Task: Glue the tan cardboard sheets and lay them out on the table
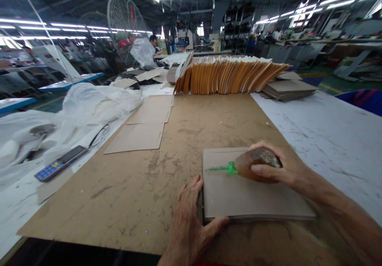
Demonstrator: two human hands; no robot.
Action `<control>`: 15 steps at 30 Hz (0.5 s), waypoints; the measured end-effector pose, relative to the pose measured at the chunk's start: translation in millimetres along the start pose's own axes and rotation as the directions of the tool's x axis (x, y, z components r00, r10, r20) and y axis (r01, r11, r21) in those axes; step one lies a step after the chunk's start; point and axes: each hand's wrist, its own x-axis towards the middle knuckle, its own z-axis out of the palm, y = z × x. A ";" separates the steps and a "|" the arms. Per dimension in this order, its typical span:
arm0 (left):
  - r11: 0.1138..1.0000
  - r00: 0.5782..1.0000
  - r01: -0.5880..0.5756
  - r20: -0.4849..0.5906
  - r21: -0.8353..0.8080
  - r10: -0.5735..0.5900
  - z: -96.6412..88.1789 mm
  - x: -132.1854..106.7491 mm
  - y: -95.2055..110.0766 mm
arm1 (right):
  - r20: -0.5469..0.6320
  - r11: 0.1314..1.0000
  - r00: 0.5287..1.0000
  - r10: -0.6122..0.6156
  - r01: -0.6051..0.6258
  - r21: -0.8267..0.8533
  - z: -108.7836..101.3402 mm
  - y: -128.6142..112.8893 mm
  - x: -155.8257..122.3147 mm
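A low stack of grey cardboard sheets (253, 200) lies on the brown board (134, 186) right in front of me. My right hand (280, 166) is closed round a brown squeeze bottle (256, 163) with a green nozzle (222, 169). The nozzle points left, just over the top sheet. My left hand (191, 222) rests against the stack's left edge, fingers along the side and thumb hooked round the near corner.
Loose cardboard sheets (143, 128) lie to the left on the board. A long fanned row of orange-edged folded pieces (229, 75) stands at the far end, with flat sheets (289, 88) beside it. White plastic bags (89, 106) and a calculator (59, 163) lie left. A person works far behind.
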 end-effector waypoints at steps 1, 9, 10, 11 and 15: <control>0.999 0.999 0.030 0.013 -0.013 -0.030 -1.1 -0.3 0.7 | -0.058 0.995 0.998 0.019 -0.013 0.103 0.7 2.4 0.3; 0.972 0.979 0.199 -0.026 -0.124 -0.204 -12.1 9.2 26.9 | -0.326 0.522 0.871 0.368 0.096 0.847 -24.4 25.6 -24.8; 0.969 0.974 0.222 -0.026 -0.107 -0.226 -13.7 11.5 31.2 | -0.335 0.479 0.848 0.411 0.112 0.871 -29.6 30.9 -31.2; 0.965 0.968 0.250 -0.015 -0.079 -0.252 -15.6 13.9 35.3 | -0.341 0.445 0.825 0.450 0.124 0.887 -34.1 37.0 -37.8; 0.937 0.938 0.343 0.028 0.067 -0.345 -29.7 18.1 51.2 | -0.364 0.380 0.747 0.557 0.160 0.911 -43.0 63.3 -60.7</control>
